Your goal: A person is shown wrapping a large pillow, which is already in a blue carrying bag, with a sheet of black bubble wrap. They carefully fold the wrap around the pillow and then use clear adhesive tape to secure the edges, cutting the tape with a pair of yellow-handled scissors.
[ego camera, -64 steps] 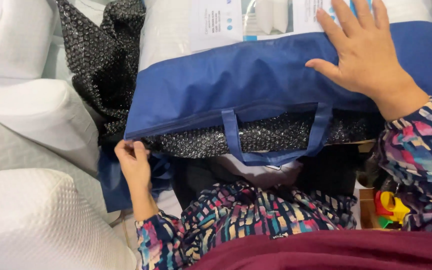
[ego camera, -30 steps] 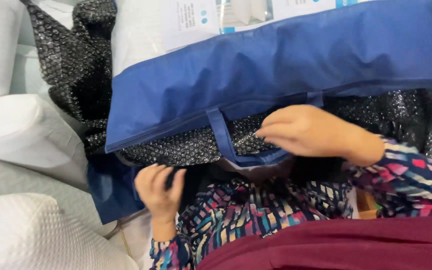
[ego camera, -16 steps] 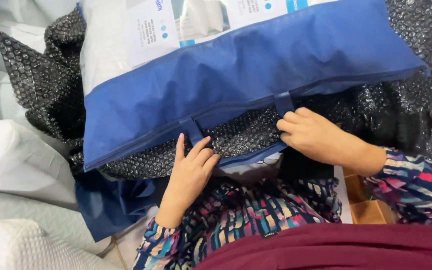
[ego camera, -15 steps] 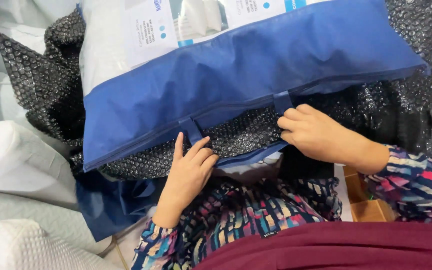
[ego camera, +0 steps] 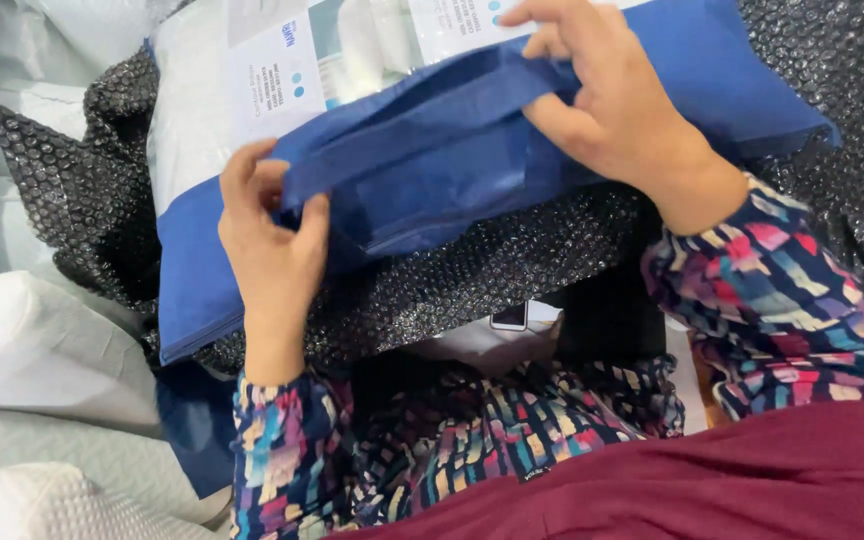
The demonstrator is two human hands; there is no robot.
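- Left hand (ego camera: 272, 250): grip clamped on blue fabric strap (ego camera: 422, 125).
- Right hand (ego camera: 612, 110): grip clamped on same strap.
- Blue fabric bag (ego camera: 712, 70): lying on black bubble wrap (ego camera: 472, 280), before torso.

The blue bag (ego camera: 722, 80) fills the middle, black bubble wrap (ego camera: 482, 280) crowding beneath and on both sides. White pillows (ego camera: 42, 350) block the left. Little open room shows anywhere.
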